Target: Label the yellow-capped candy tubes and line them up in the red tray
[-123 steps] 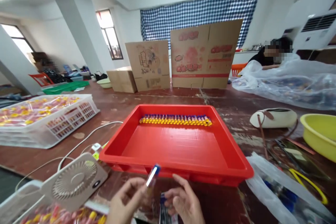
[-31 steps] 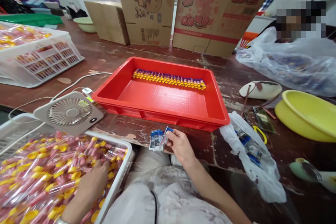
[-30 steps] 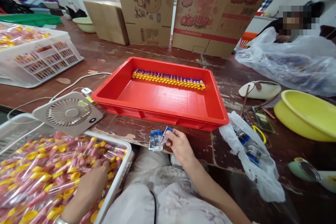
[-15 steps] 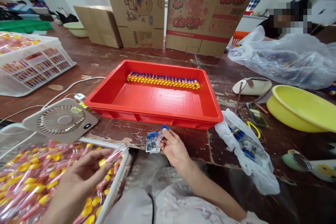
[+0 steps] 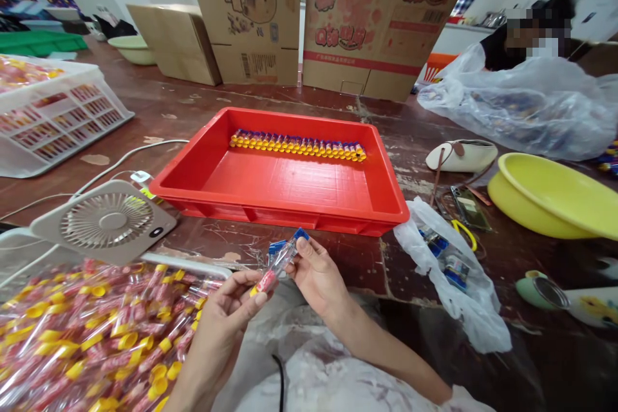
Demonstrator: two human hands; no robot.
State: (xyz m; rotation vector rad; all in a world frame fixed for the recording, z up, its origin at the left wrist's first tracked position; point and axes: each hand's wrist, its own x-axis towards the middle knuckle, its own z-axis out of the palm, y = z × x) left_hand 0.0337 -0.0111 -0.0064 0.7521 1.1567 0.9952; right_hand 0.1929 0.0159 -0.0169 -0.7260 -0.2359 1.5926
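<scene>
My left hand [image 5: 223, 312] pinches a clear tube [image 5: 267, 281] with a yellow cap and pink print, in front of the red tray [image 5: 277, 205]. At its upper end is a small clear packet with a blue top [image 5: 301, 234], gripped between the thumb and fingers of my right hand [image 5: 322, 278]. Tube and packet meet; whether one is inside the other I cannot tell. More blue-topped packets [image 5: 276, 248] show behind the tube, partly hidden by it. Many similar tubes [image 5: 96, 335] fill the basket at the lower left. Inside the tray, a row of filled tubes [image 5: 299, 147] lies along the far side.
A small fan [image 5: 113, 221] stands left of the tray, its cable crossing the table. On the right are a plastic bag of packets [image 5: 463, 296], a yellow basin [image 5: 545, 206] and a pouch [image 5: 463, 156]. Cardboard boxes [image 5: 367, 19] stand behind; a person sits at the far right.
My left hand has moved right and up from over the basket, bringing the tube to the packet in my right hand. My right hand has stayed almost in place.
</scene>
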